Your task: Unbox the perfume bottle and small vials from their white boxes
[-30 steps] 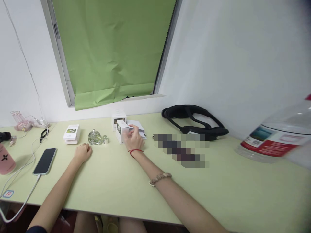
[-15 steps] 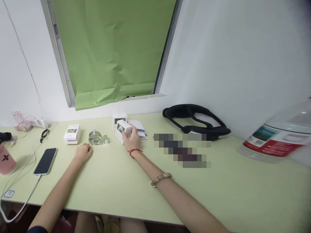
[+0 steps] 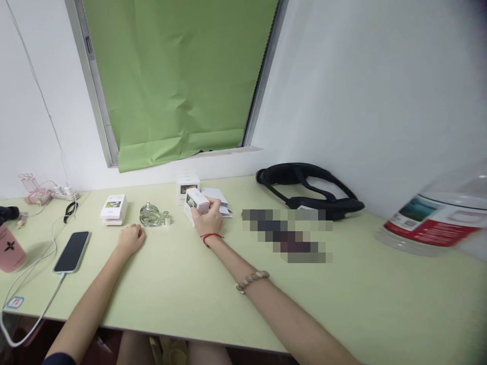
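My right hand point(image 3: 209, 218) is closed around a small white perfume box point(image 3: 197, 199), its thumb on the printed front and fingers on the right side. The box stands a little tilted on the table in front of another white box point(image 3: 187, 186). Folded white card point(image 3: 216, 195) lies just behind my right hand. Resting on the table, my left hand point(image 3: 131, 238) has its fingers curled in, with nothing visible in them. Just beyond it stand a round glass perfume bottle point(image 3: 149, 215) and its small cap point(image 3: 166, 219). A white box with a picture point(image 3: 114, 208) lies farther left.
A phone point(image 3: 72, 252) on a white cable and a pink cup point(image 3: 10, 251) are at the left. Black headgear point(image 3: 312, 190) sits at the back right, near a blurred-out patch point(image 3: 285, 235). A large clear bottle point(image 3: 429, 218) stands far right. The table's front edge point(image 3: 190, 339) is near me.
The fingers of my right hand have shifted slightly on the box. My left hand stays where it was, and the view has moved a touch.
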### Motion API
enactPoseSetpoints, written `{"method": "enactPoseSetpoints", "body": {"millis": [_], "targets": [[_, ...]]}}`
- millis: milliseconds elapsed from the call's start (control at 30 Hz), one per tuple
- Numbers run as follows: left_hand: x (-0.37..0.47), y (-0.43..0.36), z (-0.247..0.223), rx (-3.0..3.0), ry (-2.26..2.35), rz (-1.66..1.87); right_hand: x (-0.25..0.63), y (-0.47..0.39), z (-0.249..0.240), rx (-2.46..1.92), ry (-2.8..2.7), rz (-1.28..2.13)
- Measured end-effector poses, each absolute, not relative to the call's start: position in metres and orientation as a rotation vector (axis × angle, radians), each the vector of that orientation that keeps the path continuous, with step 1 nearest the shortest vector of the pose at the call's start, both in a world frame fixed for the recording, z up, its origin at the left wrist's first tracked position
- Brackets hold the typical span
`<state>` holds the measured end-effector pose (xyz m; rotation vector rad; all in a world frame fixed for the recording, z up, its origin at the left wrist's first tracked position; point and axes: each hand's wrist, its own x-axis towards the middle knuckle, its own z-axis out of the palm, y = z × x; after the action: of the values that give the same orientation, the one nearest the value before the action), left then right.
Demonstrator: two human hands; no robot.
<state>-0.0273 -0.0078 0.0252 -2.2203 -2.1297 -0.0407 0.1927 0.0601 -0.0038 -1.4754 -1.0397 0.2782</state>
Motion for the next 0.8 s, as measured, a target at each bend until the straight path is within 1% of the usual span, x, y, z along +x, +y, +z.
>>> {"method": "enactPoseSetpoints", "body": {"millis": [300, 500, 800], "targets": [[-0.027, -0.008, 0.025, -2.219, -2.139, -0.045, 0.196, 0.073, -0.014, -1.265, -0.884, 0.389], [-0.028, -0.008, 0.024, -2.226, -2.132, -0.069, 0.200, 0.082, -0.021, -1.108, -0.923, 0.418], [-0.029, -0.007, 0.022, -2.241, -2.116, -0.117, 0.205, 0.067, -0.014, -0.993, -1.142, 0.296]]}}
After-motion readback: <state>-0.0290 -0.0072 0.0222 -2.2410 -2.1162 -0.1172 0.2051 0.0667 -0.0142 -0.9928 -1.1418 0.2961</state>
